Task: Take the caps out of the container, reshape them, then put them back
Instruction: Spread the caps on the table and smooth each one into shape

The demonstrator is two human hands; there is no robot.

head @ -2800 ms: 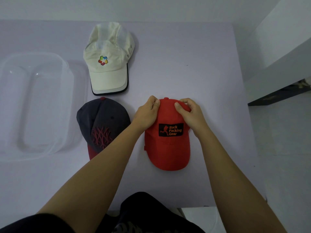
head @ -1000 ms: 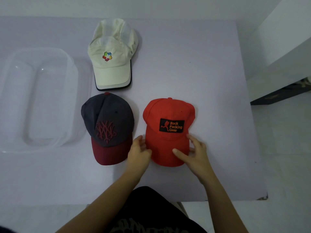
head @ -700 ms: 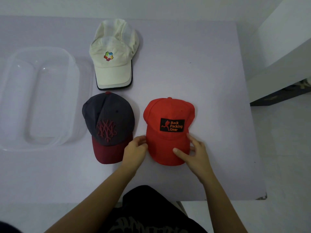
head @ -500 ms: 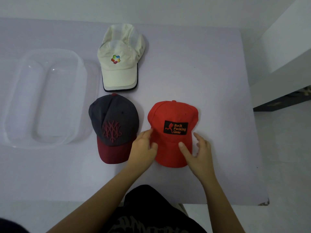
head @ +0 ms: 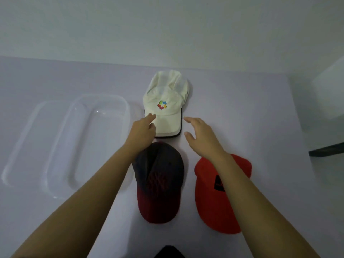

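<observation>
Three caps lie out on the table (head: 251, 112), none inside the container (head: 55, 146). Farthest from the person is the white cap (head: 165, 105), which sits crown-up with its brim pointing back toward them and a small multicoloured logo on the front. Nearer than the white cap, just off its brim, rests the dark cap (head: 160, 175) with a maroon brim. The red cap (head: 210, 198) lies nearer still and to the right, partly hidden under the right forearm. The clear container stands to the left of the white cap, close beside it. Both arms reach out toward the white cap. The left hand (head: 143, 131) is loosely spread, its forefinger and thumb overlapping the left edge of the white cap's brim; whether they actually touch the fabric cannot be told. The right hand (head: 201, 138) hovers just right of the brim with fingers spread and thumb out, apart from the cap and holding nothing.
</observation>
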